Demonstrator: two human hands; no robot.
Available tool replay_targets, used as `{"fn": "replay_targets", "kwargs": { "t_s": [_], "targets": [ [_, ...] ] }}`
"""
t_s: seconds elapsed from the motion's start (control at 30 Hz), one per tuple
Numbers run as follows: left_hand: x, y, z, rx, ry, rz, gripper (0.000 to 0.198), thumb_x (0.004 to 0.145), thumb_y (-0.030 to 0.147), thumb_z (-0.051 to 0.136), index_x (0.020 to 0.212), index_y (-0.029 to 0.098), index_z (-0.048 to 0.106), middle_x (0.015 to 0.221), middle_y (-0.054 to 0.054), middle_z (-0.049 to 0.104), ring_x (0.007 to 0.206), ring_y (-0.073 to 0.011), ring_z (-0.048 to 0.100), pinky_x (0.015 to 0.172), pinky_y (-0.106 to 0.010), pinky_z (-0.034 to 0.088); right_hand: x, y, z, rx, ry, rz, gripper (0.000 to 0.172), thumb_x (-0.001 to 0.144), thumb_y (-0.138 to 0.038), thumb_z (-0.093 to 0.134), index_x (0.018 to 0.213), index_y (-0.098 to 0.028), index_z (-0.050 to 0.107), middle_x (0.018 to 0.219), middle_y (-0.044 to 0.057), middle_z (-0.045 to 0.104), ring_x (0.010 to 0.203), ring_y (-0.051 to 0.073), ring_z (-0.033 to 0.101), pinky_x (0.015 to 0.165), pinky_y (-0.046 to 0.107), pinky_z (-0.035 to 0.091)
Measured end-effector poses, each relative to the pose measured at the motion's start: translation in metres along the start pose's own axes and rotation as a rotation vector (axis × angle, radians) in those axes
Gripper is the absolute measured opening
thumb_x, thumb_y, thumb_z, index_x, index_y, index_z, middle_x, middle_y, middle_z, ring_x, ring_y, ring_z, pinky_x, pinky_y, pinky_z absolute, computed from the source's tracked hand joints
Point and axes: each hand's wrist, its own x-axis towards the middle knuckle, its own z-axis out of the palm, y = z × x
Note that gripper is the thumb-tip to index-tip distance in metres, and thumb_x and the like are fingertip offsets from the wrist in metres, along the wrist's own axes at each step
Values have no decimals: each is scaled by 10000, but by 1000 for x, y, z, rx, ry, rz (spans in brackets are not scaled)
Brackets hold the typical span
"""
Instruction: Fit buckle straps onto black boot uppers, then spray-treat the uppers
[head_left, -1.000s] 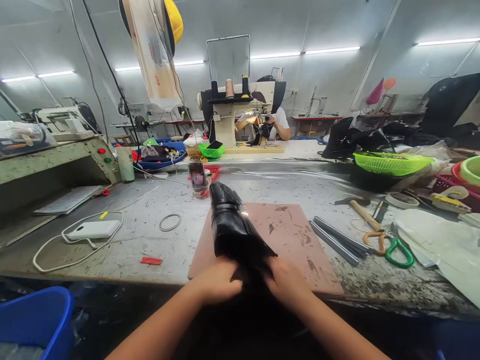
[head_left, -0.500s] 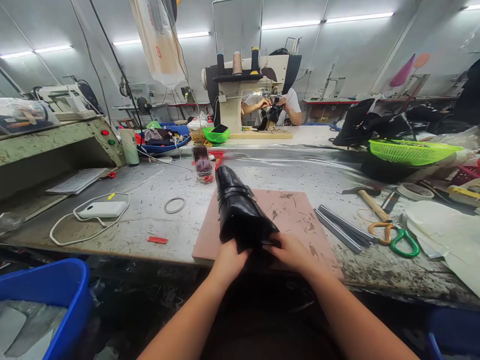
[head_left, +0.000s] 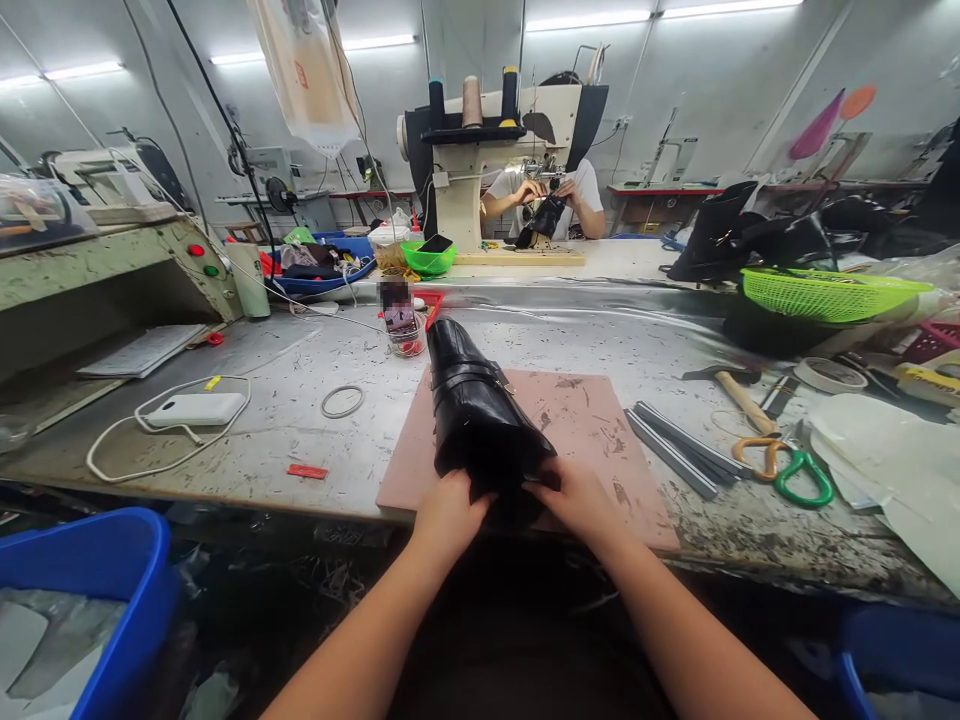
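Left hand: our fingers and thumb are clamped together on the rim of a glossy black leather boot upper with straps, at the left of its opening.
Right hand: our fingers and thumb pinch that same rim on its right.
Boot upper: it runs away from our fingertips, wide dark opening toward us, narrower end farthest off and leaning left.
Flat pinkish-brown rectangular board: beneath the boot upper, reaching out past our right fingers.
Long grey strips with white edges: to the right of our right fingers, apart from them.
Orange-and-green-handled scissors: farther right, past the strips; a wooden-handled hammer lies just beyond them.
Small flat red strip: left of our left fingers, with a thin round grey ring beyond it.
White rectangular plastic box: farther left again.
Cream sewing machine: well beyond our fingertips, a white-sleeved co-worker behind it.
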Motion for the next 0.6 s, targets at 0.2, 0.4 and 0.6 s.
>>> {"fn": "replay_targets", "kwargs": {
  "t_s": [0.2, 0.4, 0.6],
  "targets": [
    [-1, 0, 3, 142, 21, 75, 210, 808, 294, 567, 950, 143, 605, 896, -86, 638, 830, -231, 612, 695, -299, 469, -2, 1, 2, -17, -3, -21, 108, 738, -230, 571, 818, -165, 601, 795, 46, 652, 751, 192, 601, 680, 288, 446],
    [-15, -20, 11, 431, 358, 279, 242, 864, 345, 466, 816, 158, 611, 856, -107, 640, 783, -246, 613, 642, -329, 466, -8, 4, 4, -48, 4, -51, 246, 737, -125, 498, 973, -133, 568, 912, 82, 622, 817, 192, 580, 728, 300, 451],
    [-21, -15, 39, 371, 286, 864, 528, 888, 424, 383, 1294, 86, 396, 1346, -153, 420, 1262, -253, 361, 1039, -384, 279, -9, -4, -2, -104, -17, -115, 317, 722, -70, 480, 1016, -132, 580, 965, 98, 626, 891, 199, 574, 780, 277, 428]
  ]
}}
